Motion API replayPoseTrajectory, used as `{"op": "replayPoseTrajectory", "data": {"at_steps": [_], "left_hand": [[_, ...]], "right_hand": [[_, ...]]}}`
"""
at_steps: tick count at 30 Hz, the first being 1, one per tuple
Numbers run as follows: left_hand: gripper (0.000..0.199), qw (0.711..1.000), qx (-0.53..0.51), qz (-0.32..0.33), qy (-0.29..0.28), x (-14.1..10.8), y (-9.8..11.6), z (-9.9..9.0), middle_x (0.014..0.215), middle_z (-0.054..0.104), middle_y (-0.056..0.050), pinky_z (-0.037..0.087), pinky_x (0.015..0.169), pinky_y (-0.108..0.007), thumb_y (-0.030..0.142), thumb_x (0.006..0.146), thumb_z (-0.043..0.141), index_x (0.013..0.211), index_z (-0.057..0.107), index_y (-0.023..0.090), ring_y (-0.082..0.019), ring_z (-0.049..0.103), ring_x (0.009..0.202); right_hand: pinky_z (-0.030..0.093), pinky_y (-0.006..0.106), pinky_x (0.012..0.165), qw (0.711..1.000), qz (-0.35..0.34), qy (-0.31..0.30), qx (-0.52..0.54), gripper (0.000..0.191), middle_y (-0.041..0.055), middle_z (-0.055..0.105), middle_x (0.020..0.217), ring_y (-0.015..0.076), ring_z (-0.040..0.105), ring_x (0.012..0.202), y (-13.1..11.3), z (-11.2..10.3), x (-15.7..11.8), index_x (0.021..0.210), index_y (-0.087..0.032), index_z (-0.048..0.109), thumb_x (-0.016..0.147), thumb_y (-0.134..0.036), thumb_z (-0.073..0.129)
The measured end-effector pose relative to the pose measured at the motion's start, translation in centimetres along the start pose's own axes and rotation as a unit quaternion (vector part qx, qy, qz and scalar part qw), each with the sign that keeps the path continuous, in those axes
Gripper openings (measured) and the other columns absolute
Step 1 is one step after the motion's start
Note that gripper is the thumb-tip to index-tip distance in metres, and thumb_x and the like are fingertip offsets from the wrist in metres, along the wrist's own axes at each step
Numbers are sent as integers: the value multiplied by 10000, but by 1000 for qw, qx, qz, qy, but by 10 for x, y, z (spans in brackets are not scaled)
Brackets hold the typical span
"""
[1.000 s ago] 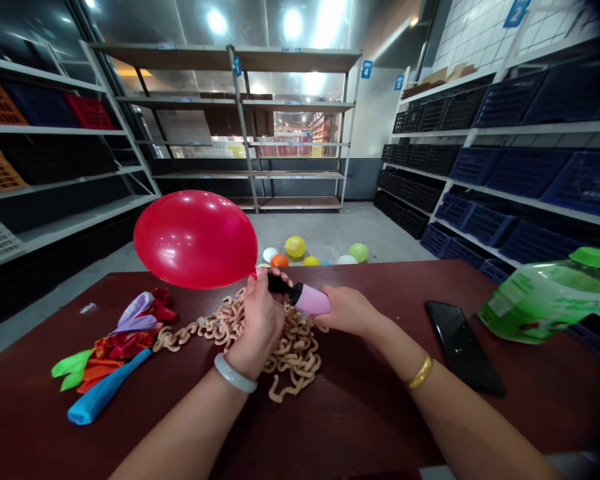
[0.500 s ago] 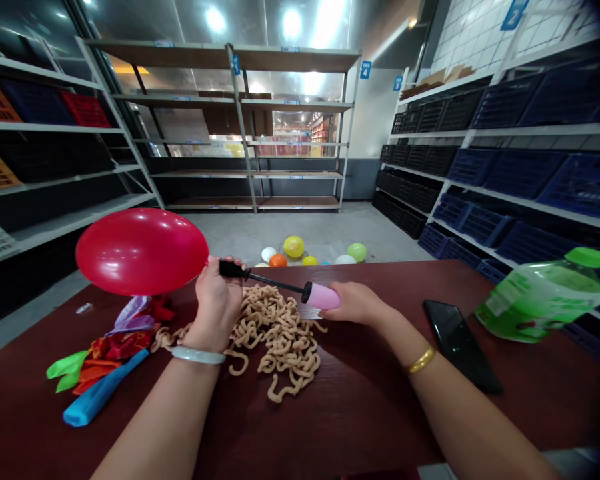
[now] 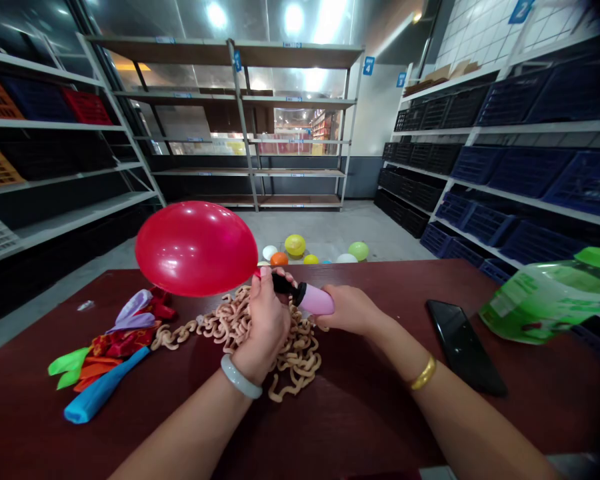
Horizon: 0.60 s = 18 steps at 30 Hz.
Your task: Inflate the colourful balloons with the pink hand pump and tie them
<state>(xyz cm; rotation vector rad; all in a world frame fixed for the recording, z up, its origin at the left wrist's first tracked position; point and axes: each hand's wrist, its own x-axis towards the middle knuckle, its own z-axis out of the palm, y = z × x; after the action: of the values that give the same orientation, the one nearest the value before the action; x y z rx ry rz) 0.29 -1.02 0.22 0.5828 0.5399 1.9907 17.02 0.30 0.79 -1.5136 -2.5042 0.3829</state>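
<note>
An inflated red balloon (image 3: 196, 249) hangs over the table's far edge, its neck pinched at the black nozzle end of a small hand pump (image 3: 316, 300). My left hand (image 3: 271, 310) is closed around that nozzle and the balloon's neck. The pump's pink barrel sits in my closed right hand (image 3: 353, 309); its black rod is hidden now. Under my left hand lies a heap of beige curled pieces (image 3: 297, 360). Left of the heap are a blue deflated balloon (image 3: 105, 387), a green one (image 3: 70, 365), a lilac one (image 3: 131, 312) and some red and orange ones.
On the right of the brown table (image 3: 370, 413) lie a black phone (image 3: 465, 347) and a green bottle (image 3: 550, 297). Several inflated balloons, one yellow (image 3: 295, 246), rest on the floor beyond. Shelves with crates (image 3: 515, 170) stand along the sides.
My left hand has moved right with the red balloon and nozzle, up close to the pink barrel. The black rod between them has slid out of sight. My right hand has barely moved.
</note>
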Motion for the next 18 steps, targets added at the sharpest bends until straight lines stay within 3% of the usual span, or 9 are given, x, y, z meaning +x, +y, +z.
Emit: {"op": "replayPoseTrajectory", "data": {"at_steps": [8, 18], "left_hand": [[267, 1000, 14, -19, -15, 11, 17, -3, 757, 595, -10, 519, 638, -296, 360, 837, 732, 831, 525, 190, -148, 602, 661], [216, 994, 9, 55, 97, 71, 68, -31, 652, 545, 14, 478, 575, -279, 281, 903, 631, 762, 487, 202, -143, 567, 580]], "right_hand": [[359, 297, 607, 999, 2, 1, 42, 473, 65, 744, 980, 275, 676, 856, -5, 5, 2, 1036, -228, 659, 753, -606, 701], [385, 294, 622, 999, -4, -46, 29, 515, 66, 735, 955, 251, 661, 824, 16, 0, 8, 1003, -219, 692, 718, -647, 713]]}}
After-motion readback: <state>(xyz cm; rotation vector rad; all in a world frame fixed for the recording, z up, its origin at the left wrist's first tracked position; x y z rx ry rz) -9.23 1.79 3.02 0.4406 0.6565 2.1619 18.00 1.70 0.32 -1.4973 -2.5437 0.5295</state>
